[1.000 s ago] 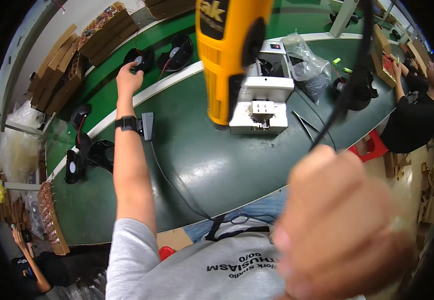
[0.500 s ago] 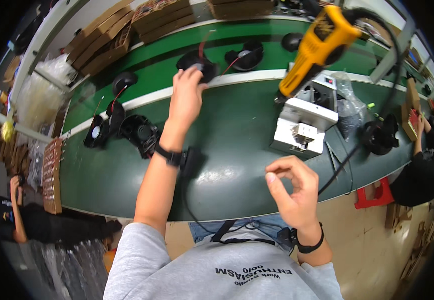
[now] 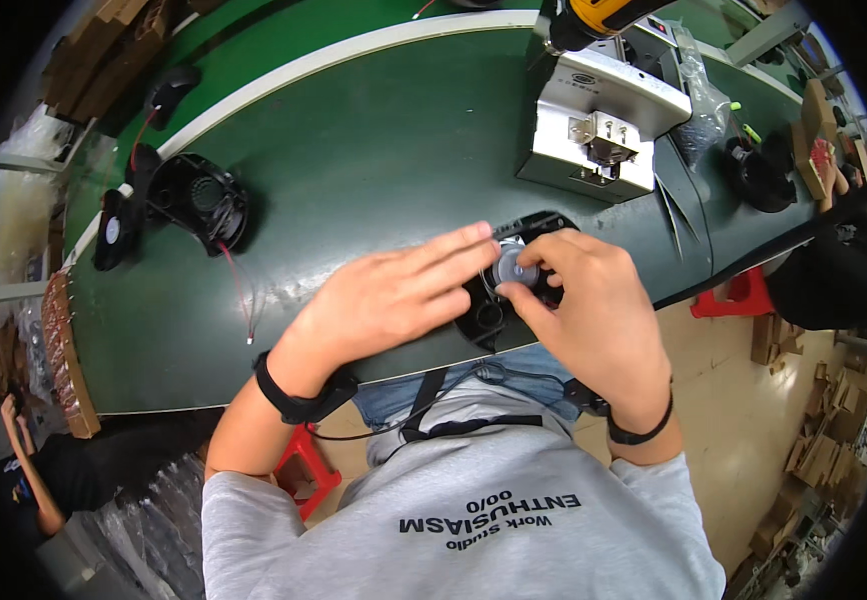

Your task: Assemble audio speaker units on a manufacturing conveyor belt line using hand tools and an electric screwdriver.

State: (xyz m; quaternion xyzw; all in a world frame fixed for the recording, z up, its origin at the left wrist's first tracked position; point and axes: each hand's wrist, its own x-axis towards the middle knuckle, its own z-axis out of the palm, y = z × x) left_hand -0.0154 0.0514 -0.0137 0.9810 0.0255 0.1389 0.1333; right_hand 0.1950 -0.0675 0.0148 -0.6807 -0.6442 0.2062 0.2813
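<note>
Green bench (image 3: 374, 170), silver machine (image 3: 594, 92) ahead, tweezers (image 3: 666, 205) alongside, fingers (image 3: 550, 246) on grey disc (image 3: 516, 272)

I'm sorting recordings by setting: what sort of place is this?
Probably a factory assembly workshop: a long green workbench carries a silver machine and a wired black housing, with a yellow power tool at the picture's top edge.

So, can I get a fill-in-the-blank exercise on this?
The right hand has a greyish disc between its fingers and ____.
The left hand is at a curved part coloured ____.
The tweezers lie to the ____ of the silvery machine.
The power tool is black and ____.

Missing words: thumb; black; right; yellow.
</note>
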